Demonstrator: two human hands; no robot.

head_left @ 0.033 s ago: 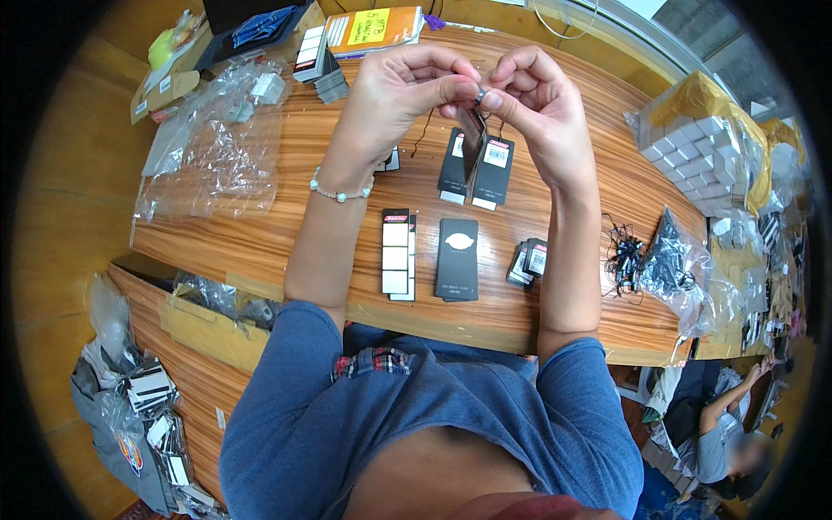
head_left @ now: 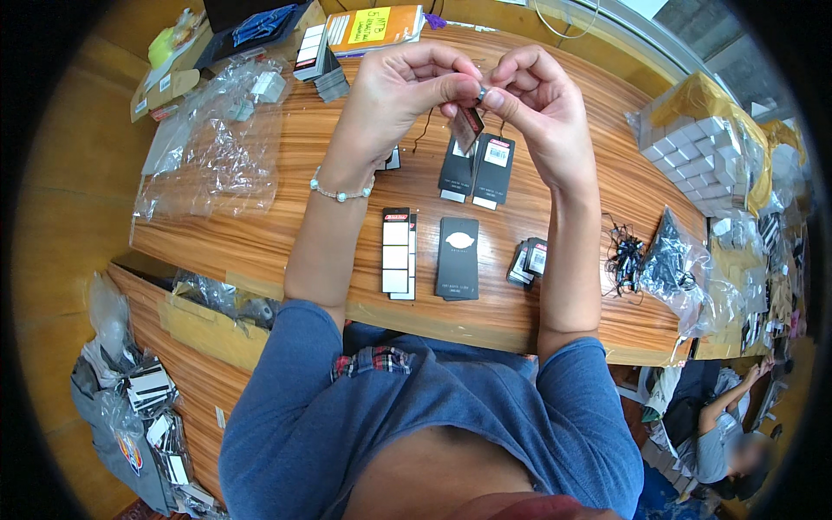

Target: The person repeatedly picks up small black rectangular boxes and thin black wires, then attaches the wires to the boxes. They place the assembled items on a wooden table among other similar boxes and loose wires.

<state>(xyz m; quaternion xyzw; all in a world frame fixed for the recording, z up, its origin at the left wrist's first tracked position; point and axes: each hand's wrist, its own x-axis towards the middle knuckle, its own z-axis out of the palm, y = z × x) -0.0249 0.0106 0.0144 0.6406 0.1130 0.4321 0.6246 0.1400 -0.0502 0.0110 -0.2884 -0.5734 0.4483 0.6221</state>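
Note:
Above the far middle of the table, my left hand (head_left: 407,87) and my right hand (head_left: 542,100) meet, both closed in a pinch. Between their fingertips is the small grey clasp (head_left: 482,93) of a hang tag string. A small dark hang tag (head_left: 466,128) with a red band dangles below it. Beneath lie two finished-looking black hang tags (head_left: 492,173) with barcode stickers and strings. Nearer me are long tags with white panels (head_left: 395,251), a stack of black tags with a white emblem (head_left: 458,256) and small barcode tags (head_left: 536,257).
Dark strings (head_left: 624,251) lie tangled at the right beside a clear plastic bag (head_left: 672,264). A wrapped block of white boxes (head_left: 693,143) stands behind them. Clear plastic (head_left: 221,143) spreads at the left, near stacked tags (head_left: 321,65). A co-worker (head_left: 724,425) is at lower right.
The dangling tag has turned from nearly edge-on to show more of its face. Both hands stay in almost the same place with the clasp pinched.

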